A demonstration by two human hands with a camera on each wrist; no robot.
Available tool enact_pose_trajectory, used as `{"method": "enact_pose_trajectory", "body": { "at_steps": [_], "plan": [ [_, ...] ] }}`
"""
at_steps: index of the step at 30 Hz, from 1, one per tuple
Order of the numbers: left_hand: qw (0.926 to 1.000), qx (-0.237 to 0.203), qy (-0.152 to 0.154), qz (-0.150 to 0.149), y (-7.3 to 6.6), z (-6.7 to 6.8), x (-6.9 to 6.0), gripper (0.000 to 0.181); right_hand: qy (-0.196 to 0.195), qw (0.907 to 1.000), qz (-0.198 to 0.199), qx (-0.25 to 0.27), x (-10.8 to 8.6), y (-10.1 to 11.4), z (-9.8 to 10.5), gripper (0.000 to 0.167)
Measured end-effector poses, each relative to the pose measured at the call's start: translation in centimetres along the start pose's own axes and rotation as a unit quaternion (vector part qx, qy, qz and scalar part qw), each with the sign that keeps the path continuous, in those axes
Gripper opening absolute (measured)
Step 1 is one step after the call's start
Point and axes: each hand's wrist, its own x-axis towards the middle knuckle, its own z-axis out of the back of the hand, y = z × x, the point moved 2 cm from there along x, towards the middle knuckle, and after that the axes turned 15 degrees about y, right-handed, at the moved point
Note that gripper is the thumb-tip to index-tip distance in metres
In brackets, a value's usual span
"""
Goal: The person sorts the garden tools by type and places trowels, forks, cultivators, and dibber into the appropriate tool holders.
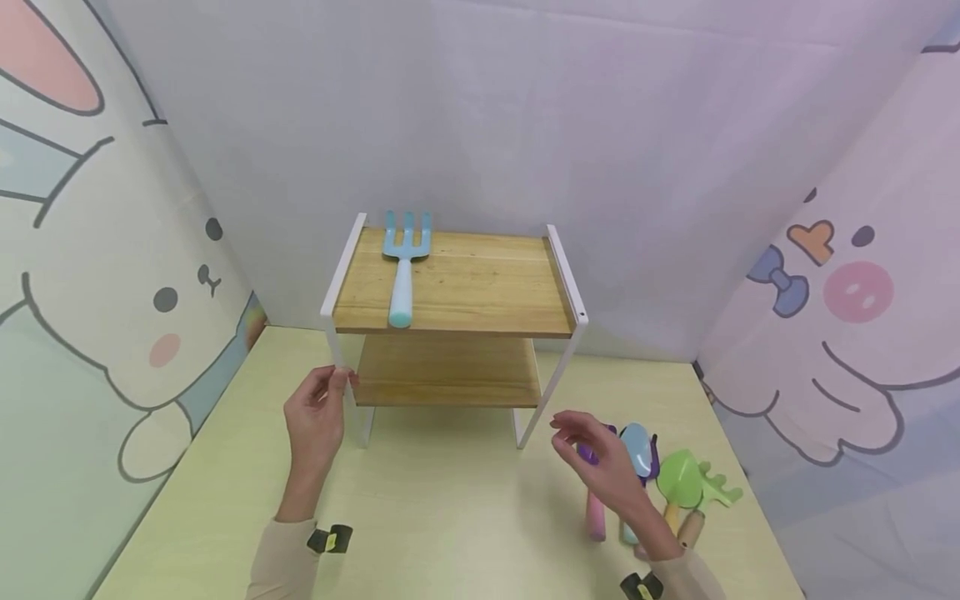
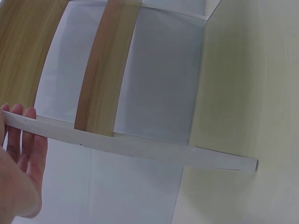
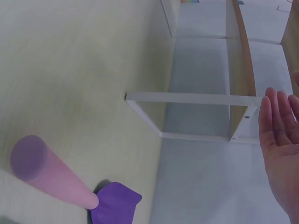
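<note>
Shelf (image 1: 491, 279) bears a fork (image 1: 402, 287) only the head view shows.

The shelf boards (image 1: 487, 283) look wooden and smooth, the backdrop (image 1: 480, 108) matt cloth.

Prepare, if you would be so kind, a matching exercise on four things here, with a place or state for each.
1. blue fork
2. green trowel
3. left hand
4. right hand

A. fingers loosely bent, holding nothing
B. on the table, to the right of the rack
C. gripping a white upright
D. on the upper shelf

Pairs: 1-D, 2-B, 3-C, 4-A
</note>
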Motion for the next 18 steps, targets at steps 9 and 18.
{"method": "enact_pose_trajectory", "body": {
  "at_steps": [9, 18],
  "plan": [
    [1.0, -0.005, -0.002, -0.008, 0.0, 0.2, 0.0, 0.012, -0.01, 0.9997, -0.017, -0.015, -1.2, -1.2, 0.6, 0.037],
    [1.0, -0.009, 0.001, 0.001, 0.2, 0.1, -0.1, 0.012, -0.031, 0.998, -0.041, -0.037, -2.8, -2.6, 0.8, 0.044]
  ]
}}
